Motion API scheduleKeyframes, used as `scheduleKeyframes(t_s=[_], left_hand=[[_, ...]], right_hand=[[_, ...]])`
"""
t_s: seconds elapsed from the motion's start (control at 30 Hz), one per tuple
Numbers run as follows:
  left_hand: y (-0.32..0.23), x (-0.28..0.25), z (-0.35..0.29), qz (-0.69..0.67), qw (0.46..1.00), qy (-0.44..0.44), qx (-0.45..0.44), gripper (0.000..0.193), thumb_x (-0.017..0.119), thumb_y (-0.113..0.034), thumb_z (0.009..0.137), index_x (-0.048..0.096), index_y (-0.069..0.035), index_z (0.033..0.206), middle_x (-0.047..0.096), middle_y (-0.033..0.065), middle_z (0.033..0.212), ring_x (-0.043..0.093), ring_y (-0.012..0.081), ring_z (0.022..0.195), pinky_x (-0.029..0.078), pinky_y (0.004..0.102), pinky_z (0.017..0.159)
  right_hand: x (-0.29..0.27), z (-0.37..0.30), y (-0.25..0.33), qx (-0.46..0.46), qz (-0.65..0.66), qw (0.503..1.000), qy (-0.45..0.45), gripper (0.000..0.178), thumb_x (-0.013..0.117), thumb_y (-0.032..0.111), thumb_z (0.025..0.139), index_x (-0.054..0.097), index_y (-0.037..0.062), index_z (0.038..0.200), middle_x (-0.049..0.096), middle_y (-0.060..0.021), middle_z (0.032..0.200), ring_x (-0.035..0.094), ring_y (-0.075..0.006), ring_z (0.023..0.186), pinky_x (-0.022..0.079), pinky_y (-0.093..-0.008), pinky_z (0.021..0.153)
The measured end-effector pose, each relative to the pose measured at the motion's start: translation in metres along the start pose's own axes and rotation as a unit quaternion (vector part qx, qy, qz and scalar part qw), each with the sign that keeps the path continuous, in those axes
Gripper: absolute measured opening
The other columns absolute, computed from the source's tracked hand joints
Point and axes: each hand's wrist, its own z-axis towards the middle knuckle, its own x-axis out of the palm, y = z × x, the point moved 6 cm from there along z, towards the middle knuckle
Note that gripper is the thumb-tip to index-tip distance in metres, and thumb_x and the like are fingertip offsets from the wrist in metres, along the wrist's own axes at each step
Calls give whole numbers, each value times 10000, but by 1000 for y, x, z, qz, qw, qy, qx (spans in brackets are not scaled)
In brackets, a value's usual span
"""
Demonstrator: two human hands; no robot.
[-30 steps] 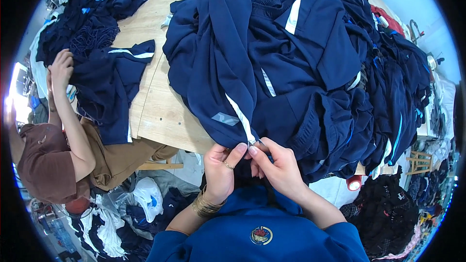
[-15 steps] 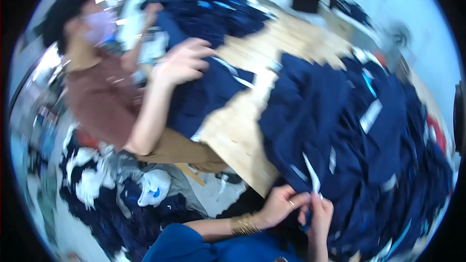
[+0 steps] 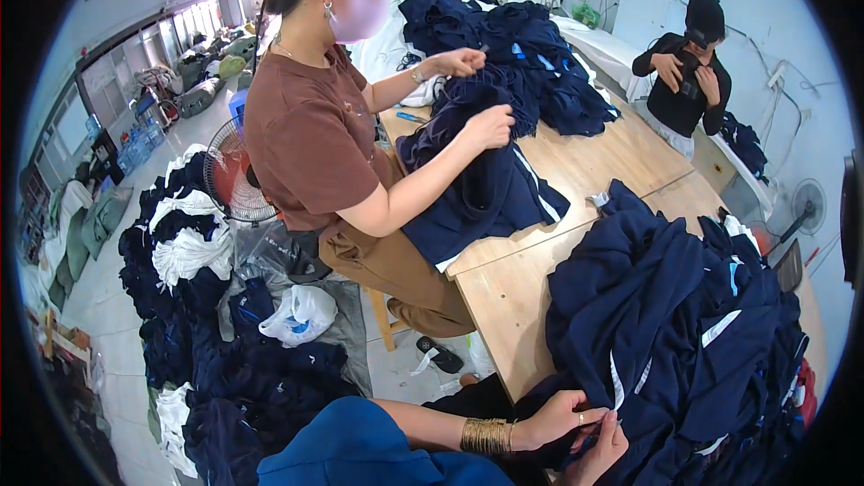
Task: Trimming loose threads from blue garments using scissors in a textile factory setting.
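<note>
My left hand (image 3: 551,420), gold bangles at its wrist, pinches the near edge of a navy garment (image 3: 621,270). Close against it, my right hand (image 3: 601,452) is closed at the same edge, by the end of a narrow white strip (image 3: 617,380) on the cloth. Whether a small tool is also tucked in the right hand cannot be made out. The garment lies heaped over the near right of the wooden table (image 3: 504,297), with more navy pieces and white strips beneath and beside it.
Across the table's left side, a co-worker in a brown shirt (image 3: 306,130) handles navy cloth (image 3: 486,189). Another person in black (image 3: 681,94) stands at the far right. A navy garment pile (image 3: 531,54) covers the far table; clothes (image 3: 243,396) and a fan (image 3: 236,171) are on the left.
The view has swung left and steadied. My two hands stay together at the garment's edge. The co-worker's raised near arm has come down to the cloth.
</note>
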Motion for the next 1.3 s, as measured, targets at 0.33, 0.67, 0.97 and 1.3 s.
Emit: scheduleKeyframes(t_s=[0.33, 0.67, 0.97, 1.3], left_hand=[[11, 7, -6, 7, 1000, 10, -19, 176, 575, -170, 878, 573, 2, 840, 575, 16, 666, 516, 78, 541, 411, 207, 493], [7, -28, -12, -25, 995, -80, -57, 142, 618, -179, 847, 623, -41, 876, 629, 16, 842, 550, 53, 713, 434, 207, 669], [-14, -4, -14, -76, 994, -36, -65, 112, 571, -101, 869, 586, 9, 882, 642, 101, 859, 610, 141, 802, 474, 266, 764], [-11, -9, -17, -78, 993, -38, -80, 111, 553, -99, 878, 589, 1, 909, 637, 89, 883, 593, 126, 802, 456, 260, 765]], right_hand=[[-13, -6, -9, -38, 22, 999, -3, 346, 506, 261, 913, 550, 38, 652, 468, 5, 501, 375, -57, 405, 242, -189, 387], [-15, 8, 7, -50, 25, 996, 64, 314, 480, 173, 914, 540, -10, 665, 525, -41, 550, 463, -86, 453, 348, -211, 428], [-12, -12, 12, 25, -56, 985, 163, 199, 474, 134, 921, 556, -32, 849, 586, -65, 625, 556, -86, 548, 427, -199, 500], [-10, -10, 13, 23, -110, 979, 169, 180, 509, 167, 907, 553, -4, 872, 587, -48, 578, 573, -97, 493, 433, -212, 456]])
